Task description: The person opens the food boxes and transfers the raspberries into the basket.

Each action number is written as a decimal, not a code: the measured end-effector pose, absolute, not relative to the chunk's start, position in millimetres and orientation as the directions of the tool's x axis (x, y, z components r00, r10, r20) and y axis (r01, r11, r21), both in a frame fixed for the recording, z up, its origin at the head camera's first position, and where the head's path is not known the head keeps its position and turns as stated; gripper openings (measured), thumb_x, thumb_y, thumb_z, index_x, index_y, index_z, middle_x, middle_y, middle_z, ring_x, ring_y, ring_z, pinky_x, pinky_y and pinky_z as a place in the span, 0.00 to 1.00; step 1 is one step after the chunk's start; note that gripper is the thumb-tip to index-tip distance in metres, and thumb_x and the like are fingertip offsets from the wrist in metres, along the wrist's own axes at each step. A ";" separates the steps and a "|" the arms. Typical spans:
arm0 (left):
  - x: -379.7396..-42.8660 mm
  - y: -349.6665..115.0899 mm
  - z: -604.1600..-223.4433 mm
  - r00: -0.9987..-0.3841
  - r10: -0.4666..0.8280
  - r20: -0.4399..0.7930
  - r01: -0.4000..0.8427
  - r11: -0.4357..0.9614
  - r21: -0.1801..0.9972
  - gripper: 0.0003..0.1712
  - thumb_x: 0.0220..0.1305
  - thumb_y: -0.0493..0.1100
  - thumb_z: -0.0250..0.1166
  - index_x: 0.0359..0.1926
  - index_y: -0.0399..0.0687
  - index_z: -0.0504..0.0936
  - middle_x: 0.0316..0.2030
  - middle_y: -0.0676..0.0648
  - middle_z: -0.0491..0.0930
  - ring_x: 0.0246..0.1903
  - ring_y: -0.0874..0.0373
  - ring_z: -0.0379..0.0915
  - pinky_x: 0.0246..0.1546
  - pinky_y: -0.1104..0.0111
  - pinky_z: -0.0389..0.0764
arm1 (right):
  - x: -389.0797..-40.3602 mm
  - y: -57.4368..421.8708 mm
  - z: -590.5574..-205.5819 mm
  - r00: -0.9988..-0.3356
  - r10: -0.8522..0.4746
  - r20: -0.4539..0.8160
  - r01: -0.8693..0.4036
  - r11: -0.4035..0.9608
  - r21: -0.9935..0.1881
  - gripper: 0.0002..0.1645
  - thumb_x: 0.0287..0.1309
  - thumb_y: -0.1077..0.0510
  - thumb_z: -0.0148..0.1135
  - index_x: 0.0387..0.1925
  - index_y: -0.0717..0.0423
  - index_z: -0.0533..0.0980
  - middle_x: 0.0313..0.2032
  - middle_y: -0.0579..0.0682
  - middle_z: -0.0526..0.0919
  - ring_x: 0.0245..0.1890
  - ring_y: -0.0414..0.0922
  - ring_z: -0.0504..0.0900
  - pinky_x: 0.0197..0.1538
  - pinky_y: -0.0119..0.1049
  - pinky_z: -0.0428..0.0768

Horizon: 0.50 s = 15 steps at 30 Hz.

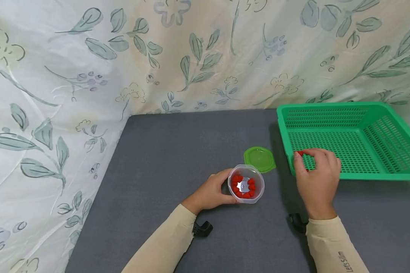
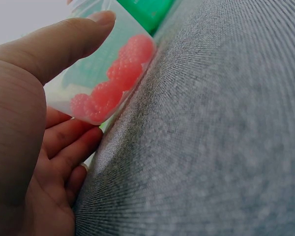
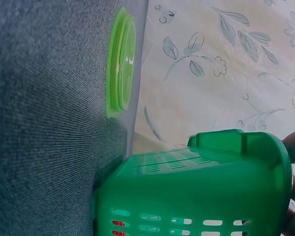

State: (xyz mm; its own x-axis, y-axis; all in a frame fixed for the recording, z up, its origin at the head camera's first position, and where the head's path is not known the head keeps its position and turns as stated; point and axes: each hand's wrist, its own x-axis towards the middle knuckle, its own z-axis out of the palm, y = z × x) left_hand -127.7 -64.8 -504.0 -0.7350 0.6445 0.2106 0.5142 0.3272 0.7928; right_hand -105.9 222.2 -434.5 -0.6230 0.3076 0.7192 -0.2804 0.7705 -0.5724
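My left hand [image 1: 214,191] grips a clear plastic cup [image 1: 259,194] from its left side, thumb and fingers around the wall. Red raspberries [image 2: 125,73] lie round the cup's bottom, leaving bare plastic in the middle. At the near left corner of the green basket [image 1: 348,176], my right hand [image 1: 317,182] pinches a red raspberry [image 1: 299,152] between thumb and fingertips. Seen from the right wrist, the basket wall hides most of that hand. More red shows low through the slots in the basket wall.
A green lid [image 1: 259,159] lies flat on the grey table [image 1: 164,151], just behind the cup and left of the basket. Floral sheeting [image 1: 205,57] hangs along the back and left of the table.
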 end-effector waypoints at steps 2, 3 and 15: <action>-128.0 -64.8 -503.7 -0.734 0.645 0.213 0.517 0.326 0.792 0.47 0.48 0.53 0.76 0.68 0.56 0.64 0.60 0.59 0.70 0.60 0.66 0.63 0.61 0.65 0.61 | -105.9 223.0 -434.9 -0.628 0.303 0.716 -0.278 0.773 -0.571 0.11 0.52 0.61 0.69 0.36 0.65 0.82 0.38 0.60 0.79 0.42 0.58 0.74 0.49 0.55 0.64; -128.1 -65.0 -503.7 -0.733 0.646 0.213 0.517 0.327 0.791 0.47 0.48 0.53 0.76 0.68 0.56 0.64 0.60 0.59 0.70 0.60 0.66 0.63 0.61 0.65 0.61 | -105.8 223.3 -435.0 -0.631 0.302 0.715 -0.278 0.773 -0.571 0.11 0.52 0.61 0.69 0.36 0.65 0.81 0.38 0.60 0.79 0.42 0.58 0.74 0.49 0.55 0.64; -128.4 -64.3 -504.3 -0.731 0.648 0.212 0.518 0.326 0.791 0.47 0.48 0.52 0.75 0.68 0.57 0.64 0.60 0.59 0.70 0.59 0.65 0.64 0.61 0.65 0.62 | -104.4 214.5 -428.5 -0.615 0.309 0.726 -0.309 0.752 -0.582 0.09 0.50 0.65 0.69 0.35 0.66 0.82 0.37 0.61 0.79 0.41 0.60 0.74 0.47 0.53 0.64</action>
